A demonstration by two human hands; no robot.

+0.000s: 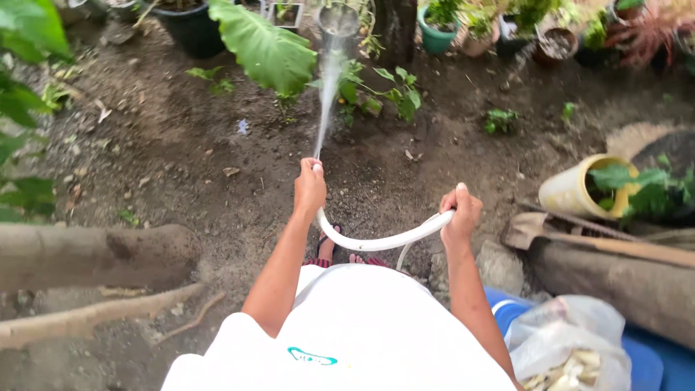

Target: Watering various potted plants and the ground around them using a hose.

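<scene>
Above damp, crumbly soil (pixel 181 145), the left hand (pixel 310 187) grips the smooth white hose (pixel 376 241) end, spraying water (pixel 327 87); the right hand (pixel 460 211) clasps its curved middle.

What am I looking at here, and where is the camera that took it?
There is one picture, taken by a camera worn on a person's head and looking down, so you see their own arms and white shirt from above. No machine is involved: just two bare hands. The left hand grips the end of a white hose, with the thumb over the opening, and a jet of water sprays forward toward a grey pot and leafy plants. The right hand holds the hose further back, where it curves. Below is bare soil with potted plants along the far edge. To the right lie a yellow pot on its side and a plastic bag; a log lies to the left.
</scene>
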